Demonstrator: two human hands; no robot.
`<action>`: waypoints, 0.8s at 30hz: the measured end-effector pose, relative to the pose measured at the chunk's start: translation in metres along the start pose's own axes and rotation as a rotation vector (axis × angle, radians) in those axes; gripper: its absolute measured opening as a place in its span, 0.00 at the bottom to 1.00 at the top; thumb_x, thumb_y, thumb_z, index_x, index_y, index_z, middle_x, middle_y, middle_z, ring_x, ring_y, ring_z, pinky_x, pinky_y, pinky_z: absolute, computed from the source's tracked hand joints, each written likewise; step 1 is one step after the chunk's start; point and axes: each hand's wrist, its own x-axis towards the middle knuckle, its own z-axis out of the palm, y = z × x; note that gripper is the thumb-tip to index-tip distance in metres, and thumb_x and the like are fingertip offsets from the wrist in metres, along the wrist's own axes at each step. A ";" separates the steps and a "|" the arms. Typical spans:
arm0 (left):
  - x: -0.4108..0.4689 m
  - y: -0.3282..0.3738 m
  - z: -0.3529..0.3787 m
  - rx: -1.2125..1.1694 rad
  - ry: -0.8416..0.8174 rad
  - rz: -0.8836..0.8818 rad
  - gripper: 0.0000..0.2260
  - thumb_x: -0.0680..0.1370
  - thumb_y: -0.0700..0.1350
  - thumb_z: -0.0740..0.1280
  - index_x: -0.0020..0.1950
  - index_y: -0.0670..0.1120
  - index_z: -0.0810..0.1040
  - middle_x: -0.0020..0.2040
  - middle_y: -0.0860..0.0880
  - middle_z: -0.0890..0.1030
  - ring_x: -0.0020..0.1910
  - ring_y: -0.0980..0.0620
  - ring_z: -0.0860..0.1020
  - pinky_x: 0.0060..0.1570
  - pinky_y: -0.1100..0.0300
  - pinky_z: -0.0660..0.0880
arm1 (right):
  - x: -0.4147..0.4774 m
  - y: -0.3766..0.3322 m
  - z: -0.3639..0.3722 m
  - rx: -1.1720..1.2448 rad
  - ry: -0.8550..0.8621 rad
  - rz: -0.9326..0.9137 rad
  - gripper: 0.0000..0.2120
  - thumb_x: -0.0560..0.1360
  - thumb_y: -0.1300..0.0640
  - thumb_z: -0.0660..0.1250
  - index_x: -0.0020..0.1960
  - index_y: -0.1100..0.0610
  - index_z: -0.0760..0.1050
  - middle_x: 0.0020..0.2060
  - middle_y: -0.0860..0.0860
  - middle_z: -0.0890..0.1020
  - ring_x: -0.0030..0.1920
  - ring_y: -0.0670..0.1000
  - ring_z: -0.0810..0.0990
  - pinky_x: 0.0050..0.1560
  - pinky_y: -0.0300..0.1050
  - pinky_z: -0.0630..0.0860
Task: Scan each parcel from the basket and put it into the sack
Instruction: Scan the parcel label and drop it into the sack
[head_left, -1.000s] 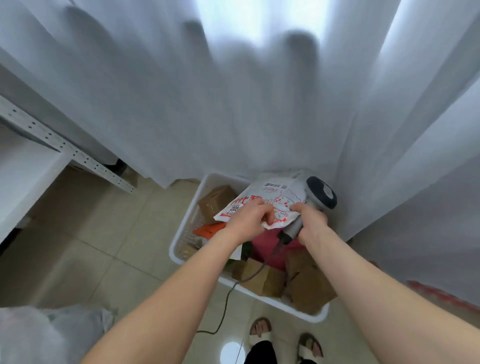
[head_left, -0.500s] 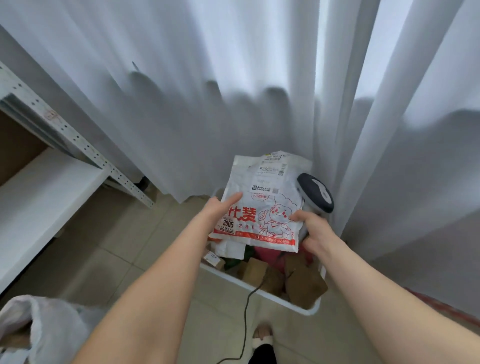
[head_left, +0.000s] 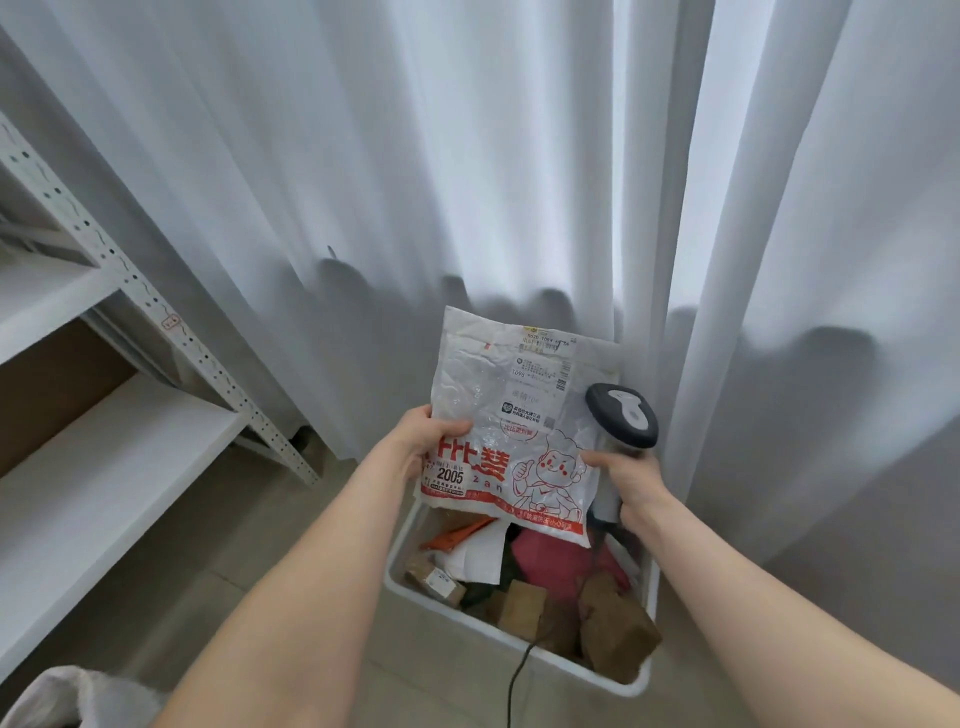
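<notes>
Left hand (head_left: 415, 447) pinches the white parcel (head_left: 514, 415); right hand (head_left: 631, 480) grips the scanner (head_left: 621, 415) (thumb on parcel), above the basket (head_left: 401, 540).

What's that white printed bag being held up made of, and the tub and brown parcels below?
The white bag looks like thin glossy plastic film: it crinkles and catches light. The tub seems rigid white plastic, with a smooth moulded rim. The brown parcels look like kraft paper or cardboard, dull and creased.
</notes>
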 end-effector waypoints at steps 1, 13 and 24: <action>-0.001 0.004 -0.004 0.002 -0.013 0.008 0.17 0.73 0.34 0.72 0.60 0.40 0.75 0.50 0.39 0.83 0.49 0.40 0.83 0.53 0.43 0.78 | -0.002 -0.005 0.004 0.002 0.008 -0.010 0.14 0.67 0.74 0.72 0.42 0.56 0.75 0.55 0.62 0.81 0.58 0.62 0.78 0.65 0.61 0.72; -0.019 0.039 -0.048 -0.066 -0.106 0.095 0.11 0.78 0.41 0.67 0.59 0.43 0.74 0.51 0.40 0.83 0.48 0.41 0.82 0.52 0.44 0.79 | -0.027 -0.040 0.040 -0.009 -0.002 -0.010 0.11 0.69 0.69 0.72 0.49 0.61 0.79 0.50 0.61 0.83 0.53 0.62 0.82 0.59 0.63 0.77; -0.033 0.050 -0.052 -0.185 -0.069 0.205 0.08 0.79 0.41 0.65 0.58 0.44 0.73 0.47 0.42 0.83 0.44 0.43 0.82 0.47 0.44 0.80 | -0.051 -0.057 0.043 -0.130 -0.032 -0.078 0.15 0.72 0.67 0.71 0.58 0.60 0.75 0.42 0.54 0.78 0.42 0.52 0.75 0.49 0.53 0.73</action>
